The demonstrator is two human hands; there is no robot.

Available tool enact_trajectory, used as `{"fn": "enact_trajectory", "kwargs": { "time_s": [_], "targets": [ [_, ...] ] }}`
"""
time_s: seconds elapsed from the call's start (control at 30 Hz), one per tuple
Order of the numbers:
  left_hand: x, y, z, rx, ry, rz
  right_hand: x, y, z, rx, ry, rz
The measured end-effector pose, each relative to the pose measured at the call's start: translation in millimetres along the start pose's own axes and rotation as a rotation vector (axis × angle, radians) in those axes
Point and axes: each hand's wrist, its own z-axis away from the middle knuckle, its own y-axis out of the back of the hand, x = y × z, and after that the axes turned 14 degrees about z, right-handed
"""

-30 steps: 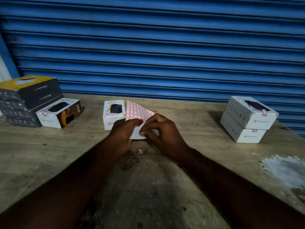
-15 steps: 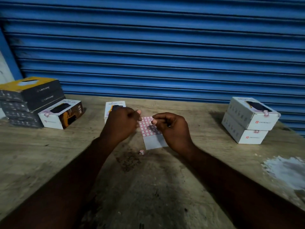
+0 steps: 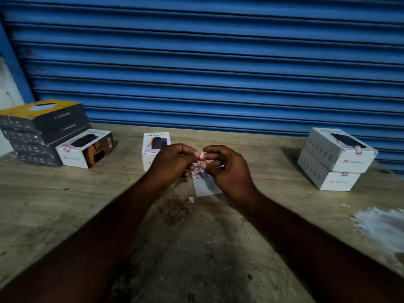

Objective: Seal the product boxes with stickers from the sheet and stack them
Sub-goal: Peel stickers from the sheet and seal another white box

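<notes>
Two bare hands meet above the middle of a worn wooden table [image 3: 65,204]. The left hand [image 3: 172,162] and right hand [image 3: 227,169] both have their fingers curled in tight, and their fingertips pinch one small red-edged sticker [image 3: 201,155] between them, just above the table. Under the hands is one sticker sheet [image 3: 206,186], a grid of red-bordered labels with a blank white lower end. Whether the left hand's lower fingers touch it cannot be told. One loose sticker scrap [image 3: 190,199] lies on the table just in front of the sheet.

Four white product boxes are in view. One, the middle box [image 3: 155,141], stands just behind the left hand. One, the 65W box [image 3: 76,155], lies at the left against a pile of dark boxes [image 3: 43,127], at least three high. Two more form the right stack: the upper box [image 3: 334,149] rests on the lower box [image 3: 336,181], each with a sticker over its front flap. One blue roller shutter [image 3: 218,62] fills the background.
</notes>
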Motion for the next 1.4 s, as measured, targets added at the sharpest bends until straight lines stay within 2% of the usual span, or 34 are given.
{"fn": "enact_trajectory", "kwargs": {
  "time_s": [0.17, 0.33, 0.67, 0.8, 0.93, 0.97, 1.03, 1.13, 1.2, 1.4],
  "targets": [
    [-7, 3, -4, -0.036, -0.367, -0.332, 6, 2, -1, 0.059, 0.020, 0.135],
    [-7, 4, -5, -0.095, -0.410, -0.414, 6, 7, -4, 0.083, 0.024, 0.182],
    [-5, 2, -1, -0.090, -0.421, -0.500, 13, 5, -6, 0.061, 0.044, 0.230],
    [1, 8, -2, 0.017, -0.489, -0.578, 13, 4, -10, 0.011, -0.012, 0.208],
    [17, 30, -5, 0.294, -0.572, -0.583, 7, 5, -11, -0.040, -0.174, -0.087],
    [18, 39, -9, 0.369, -0.554, -0.587, 5, 6, -9, -0.055, -0.222, -0.150],
    [17, 57, -18, 0.472, -0.394, -0.603, 3, 6, -7, -0.080, -0.287, -0.228],
    [13, 72, -28, 0.468, -0.080, -0.390, 2, 0, -9, -0.093, -0.269, -0.194],
    [9, 74, -28, 0.437, 0.057, -0.245, -5, -9, -17, -0.102, -0.232, -0.150],
    [-26, 93, -54, 0.427, 0.126, -0.204, -30, -53, -40, -0.228, -0.294, -0.267]
  ]
}}
